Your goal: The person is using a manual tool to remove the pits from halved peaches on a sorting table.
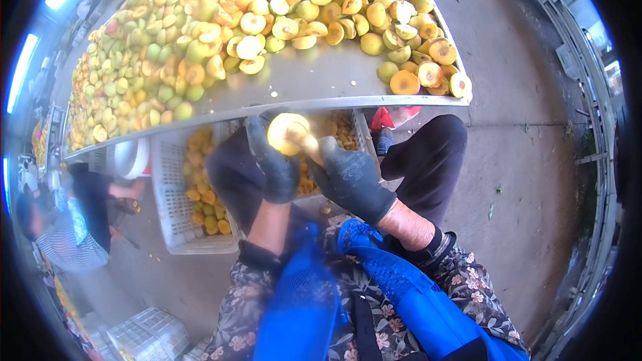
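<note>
My left hand (pixel 275 165), in a dark coated work glove, holds a halved yellow stone fruit (pixel 289 133) with its cut face up. My right hand (pixel 351 173), gloved alike, grips a short pale tool (pixel 310 146) whose end meets the middle of the cut face. Blur and glare hide the tool's tip and exact kind. Both hands are just below the near edge of a metal-topped table (pixel 321 72). Many halved stone fruits (pixel 286 28), several with pits showing, are heaped on that table.
A white plastic crate (pixel 173 200) with fruit halves stands on the floor by my left leg. Another crate (pixel 362 128) with cut pieces sits under the table edge between my knees. A seated person (pixel 80 225) is at the left, near a white bucket (pixel 131 158).
</note>
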Demonstrator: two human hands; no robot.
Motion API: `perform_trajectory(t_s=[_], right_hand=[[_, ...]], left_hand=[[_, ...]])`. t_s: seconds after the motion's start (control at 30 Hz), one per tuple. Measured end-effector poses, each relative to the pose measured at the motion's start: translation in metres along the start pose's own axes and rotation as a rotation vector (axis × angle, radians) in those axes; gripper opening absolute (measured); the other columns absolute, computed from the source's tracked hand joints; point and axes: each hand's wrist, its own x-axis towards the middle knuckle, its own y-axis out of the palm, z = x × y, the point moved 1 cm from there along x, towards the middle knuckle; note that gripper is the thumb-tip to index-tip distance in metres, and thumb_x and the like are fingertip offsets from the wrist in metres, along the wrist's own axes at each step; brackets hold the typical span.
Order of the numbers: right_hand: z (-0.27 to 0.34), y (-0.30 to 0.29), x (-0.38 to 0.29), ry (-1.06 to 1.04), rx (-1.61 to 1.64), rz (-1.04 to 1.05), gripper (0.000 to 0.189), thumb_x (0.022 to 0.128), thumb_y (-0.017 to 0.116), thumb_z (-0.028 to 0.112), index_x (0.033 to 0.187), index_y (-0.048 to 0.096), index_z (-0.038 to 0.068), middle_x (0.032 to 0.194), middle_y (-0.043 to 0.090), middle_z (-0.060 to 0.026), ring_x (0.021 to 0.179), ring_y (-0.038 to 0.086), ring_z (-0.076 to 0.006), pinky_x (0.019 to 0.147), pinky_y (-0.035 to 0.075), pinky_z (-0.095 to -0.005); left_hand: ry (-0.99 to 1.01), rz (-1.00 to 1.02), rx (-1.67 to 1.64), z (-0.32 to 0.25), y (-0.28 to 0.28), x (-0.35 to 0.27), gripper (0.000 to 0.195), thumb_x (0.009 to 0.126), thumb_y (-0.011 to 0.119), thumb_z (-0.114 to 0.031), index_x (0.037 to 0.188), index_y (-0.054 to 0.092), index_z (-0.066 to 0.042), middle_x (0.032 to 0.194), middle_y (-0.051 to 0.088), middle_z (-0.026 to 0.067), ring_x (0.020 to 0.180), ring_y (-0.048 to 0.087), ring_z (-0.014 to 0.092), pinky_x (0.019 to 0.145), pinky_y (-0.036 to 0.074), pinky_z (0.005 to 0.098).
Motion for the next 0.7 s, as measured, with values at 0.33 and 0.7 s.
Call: perform_trajectory(t_s=[0.33, 0.7], right_hand=[[0.005, 0.005, -0.004, -0.129, -0.049, 0.018, 0.018, 0.083, 0.06, 0.014, 0.09, 0.046, 0.005, 0.054, 0.055, -0.0087, 0.047, 0.059, -0.0288, 0.042, 0.043, -0.0401], [-0.028, 0.014, -0.009, -0.096, -0.017, 0.209, 0.021, 0.079, 0.061, 0.015, 0.093, 0.05, 0.004, 0.063, 0.06, -0.0144, 0.055, 0.062, -0.0283, 0.046, 0.044, -0.0384]], left_hand=[[-0.014, -0.051, -0.073, 0.01, -0.005, 0.003, 0.046, 0.103, 0.028, -0.037, 0.095, 0.057, -0.003, 0.086, 0.06, 0.0068, 0.078, 0.056, 0.014, 0.073, 0.047, 0.0273], [-0.039, 0.146, 0.101, -0.013, -0.001, 0.011, 0.049, 0.104, 0.031, -0.034, 0.089, 0.063, -0.001, 0.08, 0.063, 0.0074, 0.073, 0.058, 0.015, 0.072, 0.048, 0.0276]])
